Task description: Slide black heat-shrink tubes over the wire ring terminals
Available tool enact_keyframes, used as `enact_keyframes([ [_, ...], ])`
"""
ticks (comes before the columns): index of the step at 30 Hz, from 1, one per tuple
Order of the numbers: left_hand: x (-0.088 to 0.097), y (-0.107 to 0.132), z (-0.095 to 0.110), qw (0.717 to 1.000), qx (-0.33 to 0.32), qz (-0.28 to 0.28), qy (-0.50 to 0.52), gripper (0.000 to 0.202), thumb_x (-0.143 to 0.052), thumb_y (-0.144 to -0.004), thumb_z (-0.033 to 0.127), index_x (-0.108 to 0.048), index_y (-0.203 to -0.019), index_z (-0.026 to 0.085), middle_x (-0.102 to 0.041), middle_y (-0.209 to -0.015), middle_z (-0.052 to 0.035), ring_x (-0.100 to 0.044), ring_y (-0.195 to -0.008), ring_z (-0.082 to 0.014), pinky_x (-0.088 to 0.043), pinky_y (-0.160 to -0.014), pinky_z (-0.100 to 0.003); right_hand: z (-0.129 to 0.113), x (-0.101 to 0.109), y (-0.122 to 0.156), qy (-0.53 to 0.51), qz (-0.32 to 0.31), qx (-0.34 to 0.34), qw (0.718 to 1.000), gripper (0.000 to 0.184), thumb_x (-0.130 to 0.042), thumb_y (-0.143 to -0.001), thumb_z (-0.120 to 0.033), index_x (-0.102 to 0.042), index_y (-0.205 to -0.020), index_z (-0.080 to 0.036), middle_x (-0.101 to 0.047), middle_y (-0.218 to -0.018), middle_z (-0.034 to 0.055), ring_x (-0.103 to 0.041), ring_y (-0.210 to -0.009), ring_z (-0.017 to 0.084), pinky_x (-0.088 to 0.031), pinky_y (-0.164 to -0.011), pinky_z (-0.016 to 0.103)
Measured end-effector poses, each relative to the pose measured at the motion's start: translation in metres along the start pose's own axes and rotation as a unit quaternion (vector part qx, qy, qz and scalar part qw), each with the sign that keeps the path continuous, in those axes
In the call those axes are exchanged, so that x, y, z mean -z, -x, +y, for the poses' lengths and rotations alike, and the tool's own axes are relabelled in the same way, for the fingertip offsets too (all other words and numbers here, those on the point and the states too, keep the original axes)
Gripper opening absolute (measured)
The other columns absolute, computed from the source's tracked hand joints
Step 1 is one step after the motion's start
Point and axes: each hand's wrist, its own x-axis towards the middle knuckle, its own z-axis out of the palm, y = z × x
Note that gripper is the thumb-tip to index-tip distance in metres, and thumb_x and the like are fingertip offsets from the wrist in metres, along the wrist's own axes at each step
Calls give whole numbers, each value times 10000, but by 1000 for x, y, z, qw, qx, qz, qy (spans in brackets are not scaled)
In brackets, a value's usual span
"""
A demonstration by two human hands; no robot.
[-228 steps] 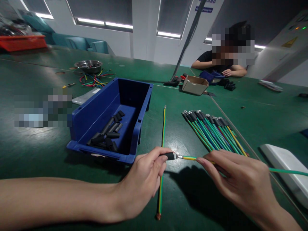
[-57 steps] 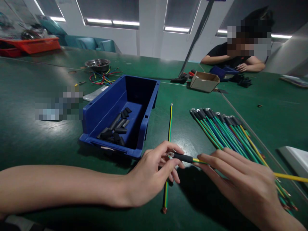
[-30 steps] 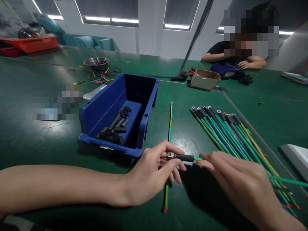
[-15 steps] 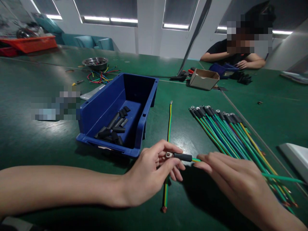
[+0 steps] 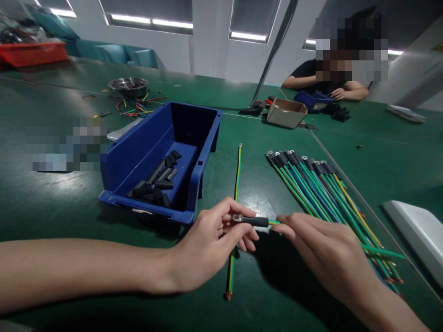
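Observation:
My left hand point(image 5: 211, 237) pinches a black heat-shrink sleeve point(image 5: 256, 221) between thumb and fingers, close to a metal ring lug point(image 5: 237, 218). The sleeve surrounds the lug end of a green-and-yellow cable point(image 5: 273, 222), which my right hand point(image 5: 321, 244) grips just behind the sleeve. The cable's green tail comes out past my right hand. Beneath my left hand, another green-and-yellow cable point(image 5: 238, 173) lies on the table, with a lug at its far end and bare copper at its near end. More black sleeves point(image 5: 162, 184) rest in a blue bin point(image 5: 117, 163) left of my hands.
Several sleeved cables point(image 5: 308, 184) lie side by side at right, near a white object point(image 5: 415, 235). Farther back are a cardboard box point(image 5: 286, 113), a metal bowl point(image 5: 128, 87) and coloured wires point(image 5: 134, 108). A person point(image 5: 356, 92) sits across the table.
The view has turned slightly to the right, so everything appears shifted left. Both hands keep the same hold on the sleeve and cable.

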Motion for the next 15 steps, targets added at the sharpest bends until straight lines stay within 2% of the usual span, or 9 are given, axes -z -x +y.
enact_keyframes([
  [7,0,2,5,999,4,-16,-34,81,-547,-998,228,-546,-1066,183,-682,-888,1,-677,-842,-107,-548,-805,-256,-1,3,-4,25,3,1,1000,215,-500,-978,-236,-509,-768,-189,-516,-639,-37,-494,-543,63,-360,-543,205],
  [11,1,3,8,996,3,-27,-87,90,-546,-1001,253,-533,-1081,212,-680,-970,1,-680,-938,-129,-545,-878,-296,-2,3,-8,64,10,7,998,235,-471,-993,-271,-557,-792,-187,-539,-654,-25,-531,-554,69,-378,-540,199],
  [15,3,4,6,988,-22,-21,-149,242,-582,-971,221,-489,-1187,277,-625,-1101,7,-647,-1035,-156,-517,-953,-361,-1,4,-8,85,2,2,996,258,-435,-1008,-296,-603,-847,-186,-560,-669,-22,-549,-548,67,-378,-518,198],
])
